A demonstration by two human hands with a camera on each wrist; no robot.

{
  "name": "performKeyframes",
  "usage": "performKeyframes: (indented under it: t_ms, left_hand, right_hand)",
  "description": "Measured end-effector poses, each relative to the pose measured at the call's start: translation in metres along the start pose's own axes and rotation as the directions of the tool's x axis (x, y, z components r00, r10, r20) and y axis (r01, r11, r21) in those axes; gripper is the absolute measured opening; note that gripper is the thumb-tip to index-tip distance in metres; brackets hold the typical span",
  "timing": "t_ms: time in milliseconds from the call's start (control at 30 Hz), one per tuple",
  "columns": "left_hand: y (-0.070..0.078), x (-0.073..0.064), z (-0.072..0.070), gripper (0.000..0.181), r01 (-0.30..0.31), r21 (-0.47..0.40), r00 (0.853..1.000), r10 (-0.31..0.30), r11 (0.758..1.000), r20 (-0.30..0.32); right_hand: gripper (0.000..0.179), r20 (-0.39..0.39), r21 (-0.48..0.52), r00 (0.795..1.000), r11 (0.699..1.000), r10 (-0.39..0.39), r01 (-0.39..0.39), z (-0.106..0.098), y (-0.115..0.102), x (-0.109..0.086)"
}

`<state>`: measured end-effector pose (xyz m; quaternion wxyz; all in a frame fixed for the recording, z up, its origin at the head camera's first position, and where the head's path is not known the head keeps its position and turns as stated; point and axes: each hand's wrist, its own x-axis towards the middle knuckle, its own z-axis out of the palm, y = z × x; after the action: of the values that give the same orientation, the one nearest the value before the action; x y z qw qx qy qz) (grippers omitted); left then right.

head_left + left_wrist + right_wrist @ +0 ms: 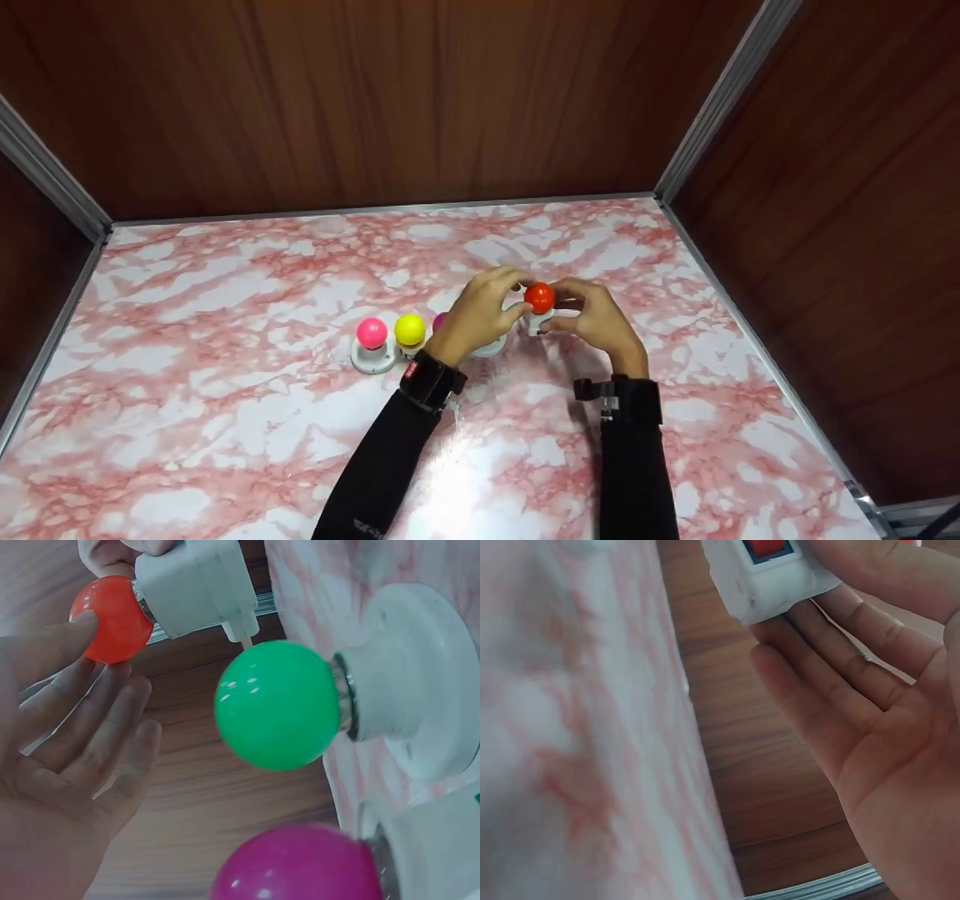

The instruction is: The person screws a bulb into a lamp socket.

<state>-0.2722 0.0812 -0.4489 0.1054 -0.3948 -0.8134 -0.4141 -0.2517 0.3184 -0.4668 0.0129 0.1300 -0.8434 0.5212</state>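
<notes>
My left hand (480, 311) pinches a red-orange light bulb (539, 298) between thumb and fingers. Its metal base sits at the mouth of a white plastic bulb holder (195, 591), seen in the left wrist view. My right hand (600, 322) grips that holder, thumb on one side and fingers on the other. A red rocker switch (767, 546) shows on the holder in the right wrist view. Two prongs or a similar small part at the holder's lower end are only partly seen. In the head view the holder is held above the table.
Left of the hands stand a pink bulb (372, 333) and a yellow bulb (410, 330) in white holders. A purple bulb (300, 870) and a green bulb (277, 705) are close by my left wrist. Brown wood-grain walls (375, 105) enclose the marbled table (225, 420).
</notes>
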Motion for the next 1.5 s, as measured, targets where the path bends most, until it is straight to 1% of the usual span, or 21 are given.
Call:
performKeyframes:
  t_ms: [133, 200, 333, 500, 600, 700, 800, 933, 1100, 1233, 1500]
  left_hand:
    - [-0.005, -0.001, 0.003, 0.03, 0.032, 0.052, 0.998, -0.035, 0.998, 0.043]
    - [-0.007, -0.001, 0.003, 0.03, 0.049, 0.072, 0.997, -0.053, 0.996, 0.06]
    - [-0.011, -0.002, 0.004, 0.031, 0.074, 0.094, 0.993, -0.082, 0.993, 0.09]
    - [-0.013, -0.002, 0.007, 0.027, 0.068, 0.125, 0.992, -0.081, 0.99, 0.1]
    - [-0.014, -0.002, 0.009, 0.027, 0.06, 0.141, 0.992, -0.075, 0.988, 0.103]
    - [-0.016, -0.002, 0.012, 0.026, 0.056, 0.156, 0.991, -0.074, 0.986, 0.115]
    - [-0.018, -0.002, 0.015, 0.025, 0.052, 0.158, 0.989, -0.073, 0.986, 0.13]
    - [-0.019, -0.003, 0.018, 0.024, 0.059, 0.139, 0.987, -0.079, 0.989, 0.138]
    - [-0.016, -0.004, 0.018, 0.024, 0.054, 0.137, 0.988, -0.073, 0.989, 0.135]
    - [-0.015, -0.004, 0.017, 0.026, 0.041, 0.147, 0.99, -0.06, 0.988, 0.127]
    - [-0.017, -0.006, 0.014, 0.029, 0.043, 0.17, 0.99, -0.065, 0.984, 0.125]
  right_hand:
    - [0.048, 0.021, 0.018, 0.999, 0.999, 0.034, -0.035, 0.006, 0.01, 0.004]
    - [0.048, 0.032, 0.017, 0.999, 0.999, 0.037, -0.038, 0.01, 0.014, 0.006]
    - [0.048, 0.058, 0.023, 0.996, 0.998, 0.063, -0.065, 0.016, 0.019, 0.008]
    - [0.05, 0.091, 0.04, 0.989, 0.992, 0.116, -0.12, 0.02, 0.022, 0.008]
    - [0.05, 0.099, 0.043, 0.986, 0.989, 0.134, -0.139, 0.022, 0.023, 0.008]
    - [0.05, 0.105, 0.024, 0.983, 0.987, 0.153, -0.156, 0.023, 0.025, 0.008]
    - [0.049, 0.121, -0.017, 0.978, 0.985, 0.171, -0.17, 0.023, 0.027, 0.008]
    - [0.047, 0.143, -0.068, 0.975, 0.985, 0.17, -0.161, 0.023, 0.029, 0.007]
    - [0.048, 0.147, -0.086, 0.975, 0.984, 0.165, -0.153, 0.021, 0.03, 0.007]
    - [0.045, 0.159, -0.078, 0.974, 0.986, 0.161, -0.15, 0.021, 0.031, 0.009]
    - [0.047, 0.194, -0.043, 0.969, 0.988, 0.154, -0.148, 0.022, 0.03, 0.013]
